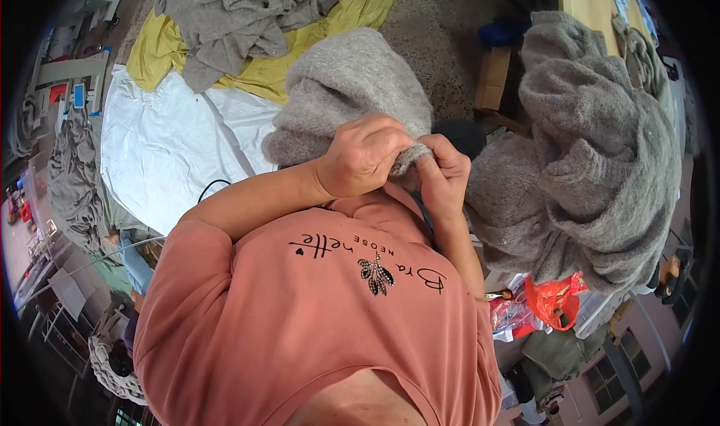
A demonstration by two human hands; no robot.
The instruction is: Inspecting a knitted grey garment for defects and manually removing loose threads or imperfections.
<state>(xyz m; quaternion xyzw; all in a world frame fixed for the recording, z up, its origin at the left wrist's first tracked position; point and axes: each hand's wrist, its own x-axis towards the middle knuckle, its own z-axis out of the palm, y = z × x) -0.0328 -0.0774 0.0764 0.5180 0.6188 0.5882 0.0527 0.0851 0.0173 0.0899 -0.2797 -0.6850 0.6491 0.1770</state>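
A fuzzy grey knit garment [352, 77] hangs bunched in front of my chest, and its body spreads away from me. My left hand [364, 156] is closed on a ribbed edge of it, with the knuckles up. Close beside it, my right hand [447, 175] pinches the same edge, thumb laid over the knit. A short rolled piece of the edge shows between the two hands. Whether anything small sits under the fingers is hidden.
More grey knitwear [592, 156] is heaped at the right, beside a pale yellow tabletop [581, 10]. Another grey pile [247, 13] lies on yellow cloth [322, 62] at the far left, near a white sheet [161, 141]. A cardboard box [493, 77] and a red plastic bag [553, 302] are also at the right.
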